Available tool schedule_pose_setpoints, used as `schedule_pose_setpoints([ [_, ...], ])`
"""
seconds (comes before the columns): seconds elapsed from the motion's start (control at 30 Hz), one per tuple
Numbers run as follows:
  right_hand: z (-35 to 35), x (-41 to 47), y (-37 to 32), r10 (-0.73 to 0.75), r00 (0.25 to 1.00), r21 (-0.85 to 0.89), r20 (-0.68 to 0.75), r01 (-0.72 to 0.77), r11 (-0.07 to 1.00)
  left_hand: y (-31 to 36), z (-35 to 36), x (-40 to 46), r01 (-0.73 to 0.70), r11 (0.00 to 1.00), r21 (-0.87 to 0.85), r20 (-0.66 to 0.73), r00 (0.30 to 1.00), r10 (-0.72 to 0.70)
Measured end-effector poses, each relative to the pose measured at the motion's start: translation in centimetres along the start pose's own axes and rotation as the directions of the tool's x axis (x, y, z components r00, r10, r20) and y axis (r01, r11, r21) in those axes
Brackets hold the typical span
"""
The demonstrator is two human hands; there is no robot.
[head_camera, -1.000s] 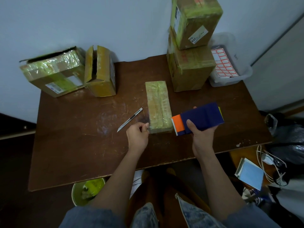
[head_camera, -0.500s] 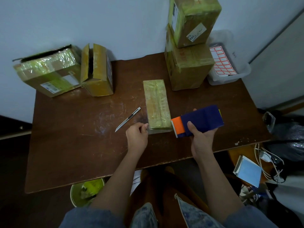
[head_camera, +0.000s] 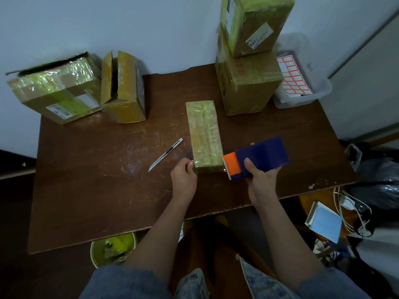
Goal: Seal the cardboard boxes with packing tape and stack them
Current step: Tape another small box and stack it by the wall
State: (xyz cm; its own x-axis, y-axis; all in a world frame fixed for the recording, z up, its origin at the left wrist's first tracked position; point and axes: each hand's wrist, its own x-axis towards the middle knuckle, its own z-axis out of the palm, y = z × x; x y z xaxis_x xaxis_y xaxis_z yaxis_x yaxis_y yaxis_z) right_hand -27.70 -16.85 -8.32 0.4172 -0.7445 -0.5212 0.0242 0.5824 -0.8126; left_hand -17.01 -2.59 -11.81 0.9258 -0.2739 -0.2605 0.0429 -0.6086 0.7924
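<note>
Wrapped around the blue body of the tape dispenser (head_camera: 258, 158), the right hand (head_camera: 260, 182) has its thumb on top and fingers underneath, with the orange toothed end turned toward the near corner of the flat box (head_camera: 204, 134) and almost touching it. That angle suits cutting or pressing tape down at the box's near end, though no free strip of tape can be made out. The left hand (head_camera: 184, 176) is curled, its fingertips pressed against the near left corner of the same box, probably to stop it sliding on the table (head_camera: 86, 190); it pinches nothing that can be seen. This box lies flat at mid-table, lengthwise away from the person, its top shiny with tape already. A utility knife (head_camera: 165, 154) lies just left of it, untouched. Two sealed boxes (head_camera: 248, 61) are stacked at the back right against the wall, so stacking has begun. Far left sit a taped box (head_camera: 56, 89) and an open box (head_camera: 122, 87) with its flaps apart, apparently awaiting sealing.
</note>
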Motion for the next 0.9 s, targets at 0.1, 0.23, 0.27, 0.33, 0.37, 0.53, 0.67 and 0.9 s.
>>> schedule_pose_setpoints([
  [0.1, 0.0, 0.2, -0.1, 0.024, 1.0, 0.004, -0.002, -0.024, 1.0, 0.3, 0.7, -0.4, 0.022, 0.997, 0.069, 0.001, 1.0, -0.022],
  [0.23, 0.3, 0.2, -0.3, 0.026, 1.0, -0.005, 0.001, -0.026, 1.0, 1.2, 0.9, -0.8, 0.069, 0.978, 0.195, 0.025, 0.997, -0.075],
  [0.27, 0.3, 0.1, -0.4, 0.028, 1.0, -0.003, 0.001, -0.028, 1.0, 1.6, 0.8, -0.7, 0.073, 0.976, 0.207, 0.051, 0.995, -0.085],
  [0.33, 0.2, 0.1, -0.4, 0.031, 1.0, -0.003, 0.008, -0.031, 1.0, 2.3, 0.5, -0.3, 0.068, 0.959, 0.276, 0.095, 0.991, -0.098],
  [0.37, 0.2, 0.1, -0.5, 0.033, 0.999, -0.005, 0.007, -0.033, 0.999, 2.6, 0.3, -0.2, 0.058, 0.938, 0.341, 0.093, 0.991, -0.095],
  [0.53, 0.3, 0.0, -0.6, 0.052, 0.999, 0.035, -0.006, -0.052, 0.998, 2.8, -1.1, 0.2, -0.012, 0.802, 0.598, 0.01, 1.0, 0.008],
  [0.67, 0.1, 0.2, -0.3, 0.076, 0.997, 0.072, -0.009, -0.075, 0.995, 3.5, -1.3, 0.1, -0.453, 0.801, 0.391, 0.164, 0.891, 0.423],
  [0.9, -0.5, 0.8, -0.2, 0.116, 0.993, 0.197, -0.013, -0.111, 0.974, 2.5, 1.8, -0.2, -0.57, 0.692, 0.442, 0.517, 0.793, 0.322],
])
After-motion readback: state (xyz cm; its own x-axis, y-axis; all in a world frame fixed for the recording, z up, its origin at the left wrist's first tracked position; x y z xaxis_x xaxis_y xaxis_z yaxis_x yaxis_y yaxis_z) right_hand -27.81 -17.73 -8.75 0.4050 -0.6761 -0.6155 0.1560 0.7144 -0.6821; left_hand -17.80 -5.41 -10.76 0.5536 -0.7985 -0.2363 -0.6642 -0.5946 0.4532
